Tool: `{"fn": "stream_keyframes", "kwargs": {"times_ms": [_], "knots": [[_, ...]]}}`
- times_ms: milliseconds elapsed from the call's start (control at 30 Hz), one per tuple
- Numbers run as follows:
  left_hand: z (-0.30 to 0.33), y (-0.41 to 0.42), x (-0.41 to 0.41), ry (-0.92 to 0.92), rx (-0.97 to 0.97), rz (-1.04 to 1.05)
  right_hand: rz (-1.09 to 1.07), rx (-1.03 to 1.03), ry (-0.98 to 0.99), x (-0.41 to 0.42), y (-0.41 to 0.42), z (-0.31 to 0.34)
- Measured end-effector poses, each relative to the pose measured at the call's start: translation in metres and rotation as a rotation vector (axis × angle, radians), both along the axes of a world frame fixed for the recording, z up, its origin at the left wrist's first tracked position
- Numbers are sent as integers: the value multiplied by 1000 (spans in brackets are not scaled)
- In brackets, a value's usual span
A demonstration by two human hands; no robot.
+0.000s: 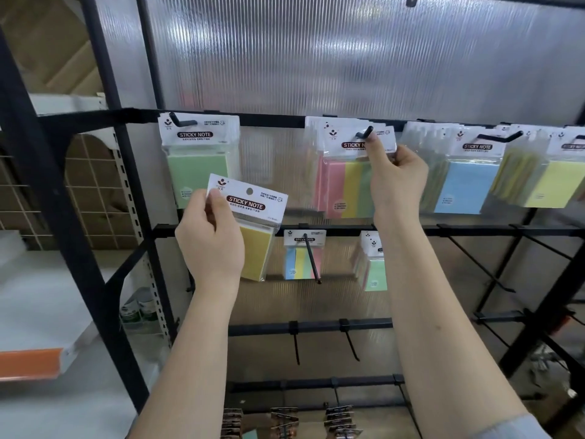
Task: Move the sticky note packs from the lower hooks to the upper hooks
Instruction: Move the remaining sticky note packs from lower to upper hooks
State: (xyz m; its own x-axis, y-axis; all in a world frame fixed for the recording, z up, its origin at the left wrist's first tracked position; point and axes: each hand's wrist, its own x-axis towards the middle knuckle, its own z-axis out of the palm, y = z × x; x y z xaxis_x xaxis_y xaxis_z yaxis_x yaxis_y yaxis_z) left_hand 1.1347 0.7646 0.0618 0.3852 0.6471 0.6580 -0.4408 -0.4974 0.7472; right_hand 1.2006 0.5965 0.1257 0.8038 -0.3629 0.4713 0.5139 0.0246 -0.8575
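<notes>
Behind black hook rails (316,231), ribbed translucent panel (316,58) backs rack.

Just one head cam, looking forward and slightly up at the hook rack (316,122) from close range, edges probably bent by the wide lens.

Your right hand (394,175) hides the multicolour pack's header (348,144), your forearm covers the green pack (375,274), far-right yellow pack (560,182) cut off.
</notes>
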Motion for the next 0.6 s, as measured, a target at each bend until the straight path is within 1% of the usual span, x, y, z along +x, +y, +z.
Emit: {"fn": "stream_keyframes", "kwargs": {"times_ms": [100, 233, 467, 600], "knots": [[1, 2, 0, 15, 2, -20, -45, -20, 17, 11, 5, 0], [5, 2, 1, 33, 14, -52, -188, -58, 13, 22, 13, 0], [4, 0, 9, 56, 36, -117, -323, 1, -14, 30, 14, -3], [6, -3, 12, 48, 106, -184, -394, -12, 1, 22, 1, -11]]}}
